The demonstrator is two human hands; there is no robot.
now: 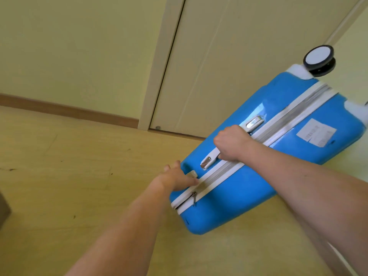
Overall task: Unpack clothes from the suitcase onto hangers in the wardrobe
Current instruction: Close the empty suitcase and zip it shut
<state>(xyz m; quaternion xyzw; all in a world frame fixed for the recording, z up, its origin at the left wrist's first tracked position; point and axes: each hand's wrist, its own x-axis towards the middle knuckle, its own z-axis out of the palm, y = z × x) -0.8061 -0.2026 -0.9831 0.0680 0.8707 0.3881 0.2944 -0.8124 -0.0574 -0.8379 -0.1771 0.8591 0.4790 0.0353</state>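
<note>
The right hand [232,143], at centre-right of the frame, is closed in a fist around the white side handle [216,154] of the suitcase [249,188]. The handle is fixed to the shell by two chromed mounts, one just below-left of the fist, one just above-right.

The left hand [176,177], at centre of the frame, is laid flat w/ fingers extended against the lower-left corner of the case; the thumb rests on the zip band. Nothing is clasped by it.

The suitcase is a bright blue hard-shell type, lying diagonally from lower centre to upper right of the frame, on its edge on the pale yellow floor [69,176]. A white-and-grey zip band [278,124] runs its full length and is shut; contents cannot be seen. A metal zip pull [194,198] hangs at the lower-left end. A white label [316,132] w/ barcodes is stuck on the right-hand shell. A black-and-white wheel [318,58] projects at the upper-right end.

A closed pale door [229,56] and its frame are seen behind the case; a wooden skirting board [69,111] runs at left.
</note>
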